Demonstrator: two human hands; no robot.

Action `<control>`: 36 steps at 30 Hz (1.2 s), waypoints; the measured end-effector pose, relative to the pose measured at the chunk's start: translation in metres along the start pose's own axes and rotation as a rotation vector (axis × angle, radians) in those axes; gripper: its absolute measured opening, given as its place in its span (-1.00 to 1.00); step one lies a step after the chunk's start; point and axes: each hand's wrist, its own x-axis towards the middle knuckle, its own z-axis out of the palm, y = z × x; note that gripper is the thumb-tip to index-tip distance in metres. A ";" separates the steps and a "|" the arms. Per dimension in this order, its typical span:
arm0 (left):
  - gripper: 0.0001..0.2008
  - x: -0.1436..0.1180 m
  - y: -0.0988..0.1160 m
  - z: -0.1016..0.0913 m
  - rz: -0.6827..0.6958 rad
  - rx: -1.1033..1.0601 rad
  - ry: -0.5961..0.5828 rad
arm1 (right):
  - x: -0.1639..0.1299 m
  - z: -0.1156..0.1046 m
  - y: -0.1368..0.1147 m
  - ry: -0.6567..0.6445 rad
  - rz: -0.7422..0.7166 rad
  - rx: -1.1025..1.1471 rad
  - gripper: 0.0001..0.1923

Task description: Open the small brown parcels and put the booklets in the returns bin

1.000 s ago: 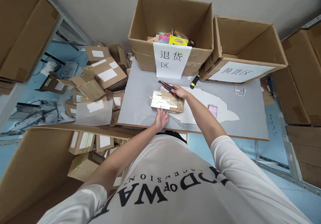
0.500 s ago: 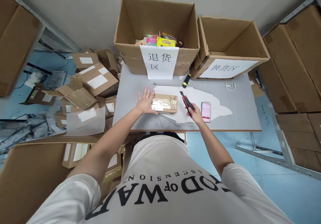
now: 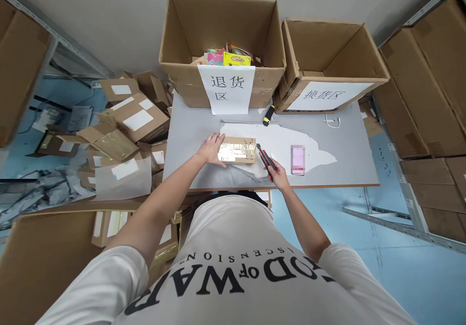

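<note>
A small taped cardboard box (image 3: 237,150) lies on white paper on the grey table. My left hand (image 3: 211,149) grips its left end, fingers at the far edge and thumb at the near one. In my right hand (image 3: 277,173) is a red and black utility knife (image 3: 266,158), its tip pointing at the box's right end, very close to it. Whether tip and box touch, I cannot tell. To the right of that hand lies a phone (image 3: 297,160) with a pink, blurred screen.
A large carton (image 3: 174,80) with colourful packs inside and another carton (image 3: 287,80) stand at the table's back, both with paper signs. A yellow and black cutter (image 3: 268,115) lies before them. Cardboard boxes (image 3: 134,114) are heaped at left; stacked cartons (image 3: 411,97) stand at right.
My right hand has brought the utility knife left, closer to the box's right end. The left hand's fingers, spread before, have drawn in around the box's left end.
</note>
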 end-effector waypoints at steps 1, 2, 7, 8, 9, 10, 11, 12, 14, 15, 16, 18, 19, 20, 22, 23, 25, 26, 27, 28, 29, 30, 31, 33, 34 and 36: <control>0.40 0.001 -0.001 0.001 0.022 0.052 -0.002 | 0.001 -0.002 -0.001 -0.009 0.004 -0.020 -0.24; 0.39 0.002 -0.002 0.002 0.039 0.087 0.005 | 0.002 -0.003 -0.003 -0.018 0.007 -0.044 -0.24; 0.28 0.003 -0.007 0.010 0.062 0.130 0.078 | 0.006 -0.009 -0.012 -0.063 -0.001 -0.167 -0.29; 0.27 0.003 -0.007 0.011 0.061 0.125 0.089 | 0.005 -0.011 -0.012 -0.073 0.001 -0.181 -0.30; 0.26 0.002 -0.007 0.012 0.059 0.120 0.098 | 0.003 -0.013 -0.012 -0.086 0.007 -0.190 -0.30; 0.25 0.002 -0.007 0.013 0.055 0.115 0.107 | 0.000 -0.016 -0.012 -0.099 0.017 -0.195 -0.30; 0.25 0.002 -0.007 0.014 0.051 0.113 0.115 | -0.003 -0.018 -0.011 -0.115 0.030 -0.198 -0.29; 0.24 0.001 -0.007 0.014 0.049 0.112 0.122 | -0.006 -0.021 -0.011 -0.135 0.046 -0.199 -0.29; 0.24 0.001 -0.008 0.015 0.052 0.114 0.128 | -0.011 -0.026 -0.010 -0.162 0.074 -0.196 -0.28; 0.24 0.001 -0.009 0.015 0.058 0.116 0.129 | -0.011 -0.027 -0.010 -0.167 0.082 -0.196 -0.28; 0.24 0.002 -0.009 0.015 0.065 0.117 0.128 | -0.011 -0.027 -0.011 -0.168 0.085 -0.197 -0.27; 0.23 0.002 -0.010 0.016 0.070 0.119 0.133 | -0.006 -0.025 -0.015 -0.166 0.082 -0.193 -0.27; 0.23 0.003 -0.010 0.016 0.067 0.120 0.138 | -0.003 -0.023 -0.016 -0.168 0.080 -0.184 -0.27; 0.22 0.003 -0.009 0.016 0.059 0.121 0.145 | -0.001 -0.021 -0.018 -0.170 0.082 -0.170 -0.27; 0.21 0.003 -0.007 0.017 0.031 0.123 0.166 | 0.002 -0.017 -0.019 -0.169 0.094 -0.134 -0.26; 0.21 0.003 -0.006 0.018 0.014 0.123 0.175 | 0.001 -0.017 -0.018 -0.170 0.103 -0.124 -0.26; 0.21 0.003 -0.005 0.019 -0.018 0.120 0.188 | -0.004 -0.018 -0.015 -0.192 0.123 -0.129 -0.27; 0.21 0.002 -0.004 0.019 -0.029 0.117 0.191 | -0.007 -0.020 -0.013 -0.212 0.130 -0.137 -0.27; 0.21 0.002 -0.004 0.020 -0.035 0.113 0.191 | -0.010 -0.022 -0.011 -0.234 0.136 -0.144 -0.27; 0.21 0.002 -0.004 0.020 -0.036 0.109 0.192 | -0.012 -0.023 -0.009 -0.251 0.139 -0.148 -0.27; 0.21 0.002 -0.005 0.020 -0.034 0.105 0.194 | -0.014 -0.025 -0.008 -0.264 0.142 -0.149 -0.26; 0.22 0.002 -0.005 0.020 -0.029 0.102 0.195 | -0.014 -0.026 -0.007 -0.267 0.143 -0.148 -0.25; 0.22 0.002 -0.005 0.020 -0.023 0.099 0.196 | -0.014 -0.027 -0.007 -0.269 0.145 -0.148 -0.24; 0.22 0.002 -0.006 0.020 -0.007 0.097 0.198 | -0.013 -0.028 -0.007 -0.273 0.151 -0.149 -0.23; 0.21 0.003 -0.006 0.019 0.000 0.098 0.199 | -0.012 -0.030 -0.008 -0.272 0.154 -0.151 -0.23; 0.20 0.003 -0.006 0.019 0.013 0.100 0.199 | -0.014 -0.036 -0.008 -0.264 0.160 -0.157 -0.24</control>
